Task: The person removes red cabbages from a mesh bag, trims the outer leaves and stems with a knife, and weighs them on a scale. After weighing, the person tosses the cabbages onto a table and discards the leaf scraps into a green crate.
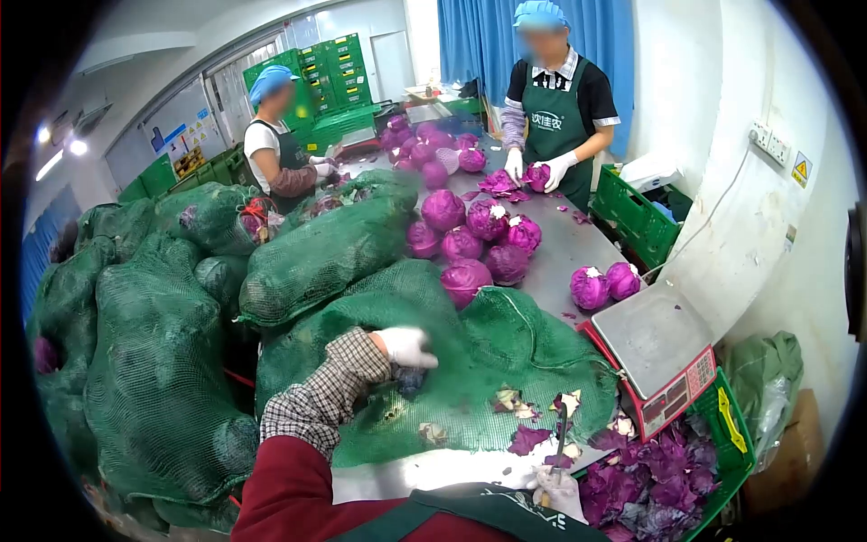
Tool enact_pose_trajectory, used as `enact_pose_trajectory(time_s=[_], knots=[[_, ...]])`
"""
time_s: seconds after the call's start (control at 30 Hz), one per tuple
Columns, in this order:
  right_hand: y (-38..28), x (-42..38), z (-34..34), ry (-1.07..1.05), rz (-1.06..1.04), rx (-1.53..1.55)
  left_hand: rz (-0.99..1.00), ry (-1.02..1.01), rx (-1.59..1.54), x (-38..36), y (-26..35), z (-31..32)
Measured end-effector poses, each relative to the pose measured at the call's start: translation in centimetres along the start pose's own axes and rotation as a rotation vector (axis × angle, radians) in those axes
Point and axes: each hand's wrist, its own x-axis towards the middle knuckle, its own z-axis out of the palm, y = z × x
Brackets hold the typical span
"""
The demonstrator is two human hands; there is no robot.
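Observation:
My left hand [408,348], in a white glove and blurred, reaches over the green mesh sack [488,388]; its finger shape is smeared. Just below it lies a dark bluish piece [409,379], perhaps cabbage; whether the hand touches it cannot be told. Near the bottom edge my right hand [560,492], gloved too, is closed around a knife [564,425] that points upward. Cut cabbage scraps [528,440] lie on the mesh and metal table between the hands. Beyond the sack sits a pile of purple cabbages [465,280].
Full mesh sacks [158,361] are heaped on the left. A scale [655,343] stands at right, above a green crate [736,443] of purple leaves. Two co-workers, one [551,108] handling cabbage, stand across the table [560,262].

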Motion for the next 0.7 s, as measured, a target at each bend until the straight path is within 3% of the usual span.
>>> enact_pose_trajectory(time_s=[0.07,0.13,0.2,0.23,0.33,0.43,0.57,0.7], knots=[[-0.9,-0.1,0.3,0.026,0.017,-0.048,-0.135,0.457,0.075,0.2,-1.1,-1.1],[-1.1,-0.4,0.4,0.056,0.021,-0.054,-0.058,0.815,0.044,1.2,-4.2,-2.6],[-1.0,-0.2,0.2,0.038,0.010,-0.028,-0.103,1.056,0.211,1.4,-6.0,-3.6],[-0.9,0.0,0.2,0.037,0.021,-0.023,-0.178,0.915,0.187,1.5,-7.4,-3.7],[-1.7,0.0,1.1,0.101,0.068,0.001,0.009,0.564,-0.019,1.6,-8.3,-2.3],[-0.9,0.6,0.6,0.093,0.101,0.048,0.254,0.607,0.203,3.1,-7.0,-0.7],[-1.0,1.0,0.4,0.054,0.160,-0.040,-0.003,0.622,-0.118,5.1,-11.9,0.1],[-0.9,1.4,0.6,0.117,0.161,-0.006,-0.073,0.553,-0.130,5.7,-12.1,-1.3]])
